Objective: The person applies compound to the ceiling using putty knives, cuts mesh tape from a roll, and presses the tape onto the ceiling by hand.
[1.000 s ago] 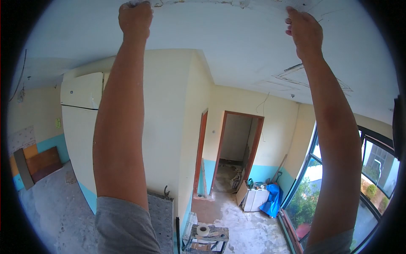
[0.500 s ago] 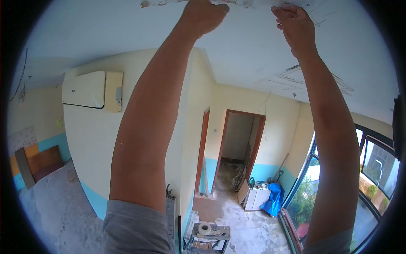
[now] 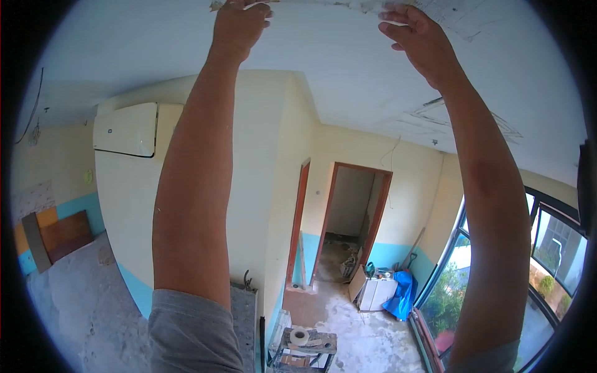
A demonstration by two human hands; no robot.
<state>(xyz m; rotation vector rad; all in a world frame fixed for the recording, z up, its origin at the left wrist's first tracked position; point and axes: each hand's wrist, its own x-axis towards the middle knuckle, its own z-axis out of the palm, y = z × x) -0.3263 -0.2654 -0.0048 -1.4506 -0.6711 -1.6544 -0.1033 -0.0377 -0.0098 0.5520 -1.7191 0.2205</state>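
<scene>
Both of my arms reach up to the white ceiling (image 3: pixel 348 43). My left hand (image 3: pixel 241 30) is at the ceiling along the top edge of the view, partly cut off. Its visible fingers are loosely bent and apart, and I make out nothing held in them. To the right, my right hand (image 3: pixel 418 34) is raised near the same ceiling area, palm turned inward, its fingers curved and spread. A pale, rough seam (image 3: pixel 329 3) runs along the ceiling between the hands. Whether a thin strip lies over it is too unclear to tell.
Below stands a step stool (image 3: pixel 320 342) with a white tape roll (image 3: pixel 299 337) on top. An air conditioner (image 3: pixel 126 129) hangs on the left wall. Farther off are a doorway (image 3: pixel 351 211), a white cabinet (image 3: pixel 376 293) and a blue sheet (image 3: pixel 402 295). Windows (image 3: pixel 550 248) line the right.
My left hand has moved left along the ceiling, and its fingers have loosened from a fist-like shape. My right hand has shifted slightly left, its pinched fingers now spread apart.
</scene>
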